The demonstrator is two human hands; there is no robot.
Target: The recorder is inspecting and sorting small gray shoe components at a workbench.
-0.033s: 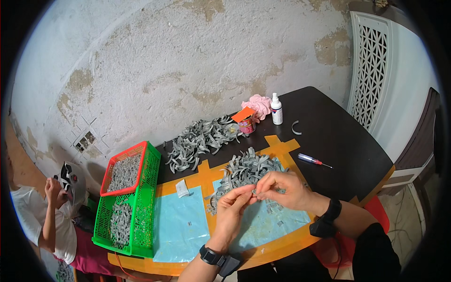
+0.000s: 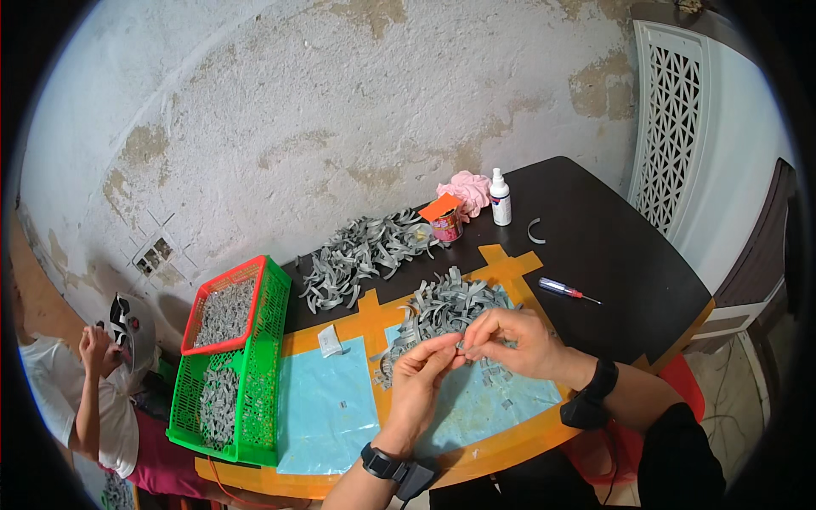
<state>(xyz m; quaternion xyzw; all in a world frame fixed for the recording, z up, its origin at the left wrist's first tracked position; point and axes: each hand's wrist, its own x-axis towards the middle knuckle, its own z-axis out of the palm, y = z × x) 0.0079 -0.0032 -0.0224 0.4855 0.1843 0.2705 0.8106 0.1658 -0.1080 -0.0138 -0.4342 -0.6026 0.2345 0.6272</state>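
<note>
My left hand point(image 2: 421, 378) and my right hand point(image 2: 520, 344) meet over the near part of the table, fingertips pinched together. Between them is a small grey piece point(image 2: 461, 347), mostly covered by the fingers, so its exact kind cannot be made out. Just beyond my hands lies a heap of curved grey strips point(image 2: 450, 302). Under them a light blue sheet point(image 2: 484, 425) is held by orange tape, with a few small grey bits point(image 2: 507, 404) scattered on it.
A bigger pile of grey strips point(image 2: 365, 255) lies by the wall. Green basket point(image 2: 263, 365) and red basket point(image 2: 257, 293) hold small grey pieces at left. A tin point(image 2: 446, 226), white spray bottle point(image 2: 501, 200), pink cloth point(image 2: 467, 191) and screwdriver point(image 2: 568, 290) stand or lie farther off. A co-worker point(image 2: 93, 391) sits at left.
</note>
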